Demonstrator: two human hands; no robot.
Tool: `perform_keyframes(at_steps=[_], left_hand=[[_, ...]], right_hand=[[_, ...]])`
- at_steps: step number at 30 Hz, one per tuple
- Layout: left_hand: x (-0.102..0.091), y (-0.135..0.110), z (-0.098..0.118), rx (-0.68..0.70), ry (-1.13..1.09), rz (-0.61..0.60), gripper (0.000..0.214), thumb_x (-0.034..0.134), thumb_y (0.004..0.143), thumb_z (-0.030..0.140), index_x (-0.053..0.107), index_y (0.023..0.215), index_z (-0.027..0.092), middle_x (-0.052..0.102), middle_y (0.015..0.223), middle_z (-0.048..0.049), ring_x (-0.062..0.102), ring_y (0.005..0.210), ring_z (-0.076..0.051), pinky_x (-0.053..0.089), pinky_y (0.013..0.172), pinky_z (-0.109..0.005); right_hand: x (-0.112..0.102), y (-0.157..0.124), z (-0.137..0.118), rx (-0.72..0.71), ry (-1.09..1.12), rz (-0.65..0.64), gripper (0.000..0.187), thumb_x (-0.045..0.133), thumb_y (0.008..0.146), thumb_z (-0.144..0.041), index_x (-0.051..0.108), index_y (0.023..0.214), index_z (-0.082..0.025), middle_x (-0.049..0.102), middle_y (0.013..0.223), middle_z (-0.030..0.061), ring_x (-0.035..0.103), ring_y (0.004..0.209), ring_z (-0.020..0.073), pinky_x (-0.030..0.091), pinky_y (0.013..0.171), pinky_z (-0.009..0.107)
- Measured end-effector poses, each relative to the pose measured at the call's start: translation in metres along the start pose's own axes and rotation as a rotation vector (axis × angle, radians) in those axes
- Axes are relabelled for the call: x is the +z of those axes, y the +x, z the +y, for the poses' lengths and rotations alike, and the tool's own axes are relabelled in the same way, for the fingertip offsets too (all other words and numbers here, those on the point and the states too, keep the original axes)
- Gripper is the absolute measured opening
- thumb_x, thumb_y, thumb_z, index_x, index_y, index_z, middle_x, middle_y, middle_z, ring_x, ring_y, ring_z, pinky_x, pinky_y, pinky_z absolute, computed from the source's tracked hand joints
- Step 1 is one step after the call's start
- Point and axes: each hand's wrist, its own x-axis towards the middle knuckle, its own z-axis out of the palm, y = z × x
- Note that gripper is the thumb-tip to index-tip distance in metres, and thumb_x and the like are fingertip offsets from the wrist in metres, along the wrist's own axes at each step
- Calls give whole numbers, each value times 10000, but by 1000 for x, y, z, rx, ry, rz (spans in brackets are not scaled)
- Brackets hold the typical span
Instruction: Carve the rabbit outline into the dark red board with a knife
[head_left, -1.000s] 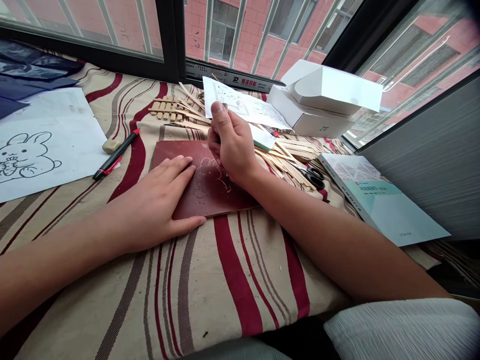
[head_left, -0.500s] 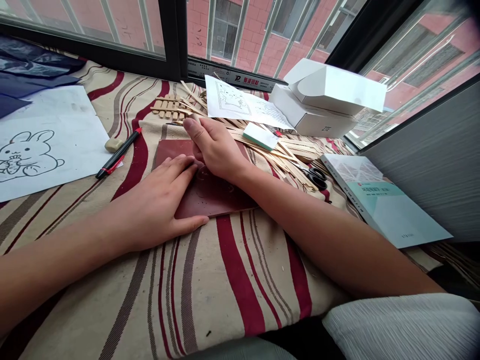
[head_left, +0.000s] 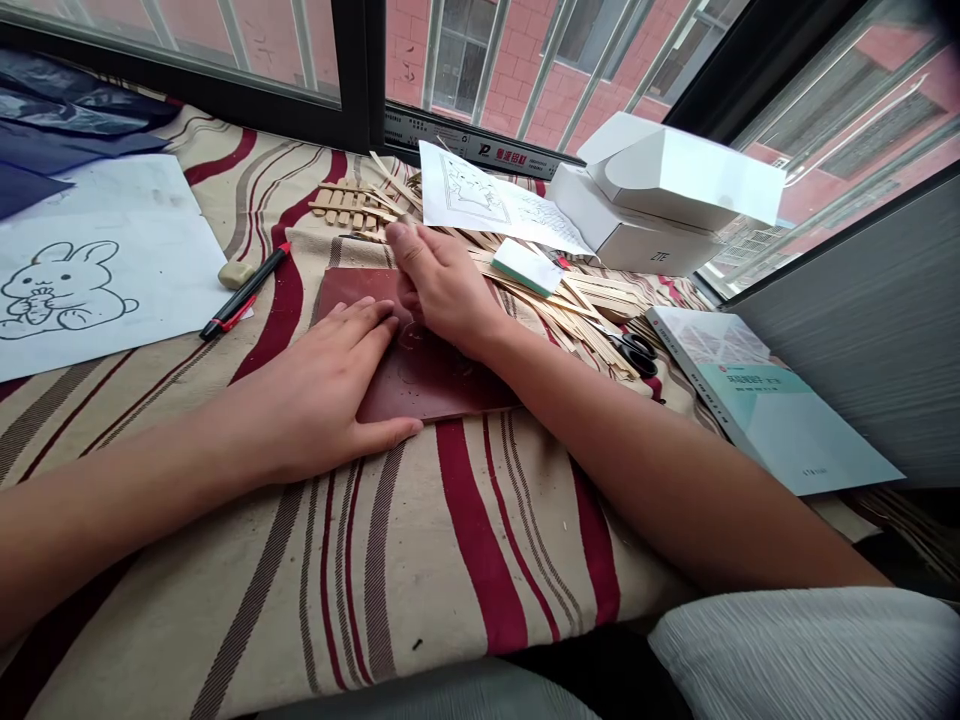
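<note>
Maroon board (head_left: 431, 390) sits toward the back edge of the bench (head_left: 450, 560), and on my feed its faint lines (head_left: 412, 338) are hard to make out, partly hidden by both hands. The left grip (head_left: 315, 400) lies flat and spread on it, holding nothing. The right grip (head_left: 442, 290) curls over the board's upper edge; its fingers hide whatever they might pinch, so I cannot tell if it has hold of anything. Around them I count one pair of scissors (head_left: 636, 355), one pen (head_left: 244, 292), one eraser (head_left: 237, 273), and too many sticks (head_left: 559, 315) to count.
</note>
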Motion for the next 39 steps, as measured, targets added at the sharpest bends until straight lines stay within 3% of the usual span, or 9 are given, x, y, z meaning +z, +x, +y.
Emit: perform_keyframes(at_steps=[3, 8, 11, 17, 21, 27, 29, 35, 39], left_hand=[[7, -1, -5, 25, 4, 60, 1178, 412, 886, 893, 379, 1699, 42, 323, 1807, -211, 280, 1684, -430, 210, 1411, -560], [18, -3, -12, 32, 4, 114, 1186, 397, 878, 922, 390, 1703, 70, 327, 1811, -185, 282, 1679, -431, 196, 1415, -561], [19, -3, -13, 23, 4, 107, 1167, 449, 867, 908, 386, 1711, 104, 320, 1818, -167, 281, 1679, -427, 183, 1416, -568], [18, -3, -12, 28, 20, 112, 1150, 452, 883, 887, 368, 1716, 100, 333, 1808, -175, 290, 1678, -422, 188, 1411, -567], [17, -4, -12, 23, 27, 105, 1154, 422, 880, 902, 381, 1712, 103, 328, 1813, -161, 286, 1684, -416, 184, 1418, -543], [14, -4, -11, 19, -5, 83, 1175, 373, 883, 931, 385, 1712, 99, 323, 1816, -160, 270, 1691, -422, 206, 1417, -530], [13, -4, -11, 19, -9, 82, 1166, 379, 888, 925, 377, 1716, 103, 327, 1815, -157, 269, 1691, -421, 213, 1415, -536], [16, -4, -13, 29, 30, 98, 1163, 387, 887, 914, 373, 1716, 98, 308, 1824, -153, 285, 1684, -406, 203, 1416, -515], [17, -3, -13, 19, 47, 95, 1190, 358, 877, 932, 370, 1716, 88, 304, 1824, -157, 271, 1691, -396, 182, 1418, -515]], right_hand=[[0, -2, -3, -27, 8, -44, 519, 537, 1133, -475, 428, 681, -244, 470, 581, -39, 435, 558, 108, 383, 575, 267], [-4, 1, 4, 37, -165, 299, 494, 577, 1124, -354, 410, 673, -241, 510, 684, -2, 418, 629, 130, 323, 573, 281], [-6, 1, 7, 47, -165, 381, 484, 565, 1129, -329, 422, 676, -238, 508, 690, 0, 420, 624, 126, 324, 572, 279], [-2, -8, -6, -43, 137, -31, 499, 541, 1134, -452, 422, 696, -245, 457, 589, -34, 456, 555, 103, 352, 513, 243], [-1, -11, -13, 72, 332, -138, 520, 511, 1147, -449, 381, 685, -248, 388, 555, -56, 354, 485, 80, 296, 454, 230], [-1, -13, -16, 122, 363, -172, 530, 412, 1162, -521, 324, 709, -259, 320, 548, -68, 269, 456, 81, 247, 445, 247], [-1, -12, -12, 63, 245, -120, 535, 434, 1148, -549, 352, 712, -250, 387, 585, -46, 361, 510, 91, 313, 490, 245], [-8, -2, 10, -37, -148, 391, 527, 431, 1147, -536, 400, 713, -239, 479, 705, 0, 470, 659, 132, 395, 628, 266], [-9, -2, 9, -6, -33, 340, 485, 440, 1169, -375, 377, 706, -247, 450, 664, -14, 448, 611, 122, 409, 590, 252]])
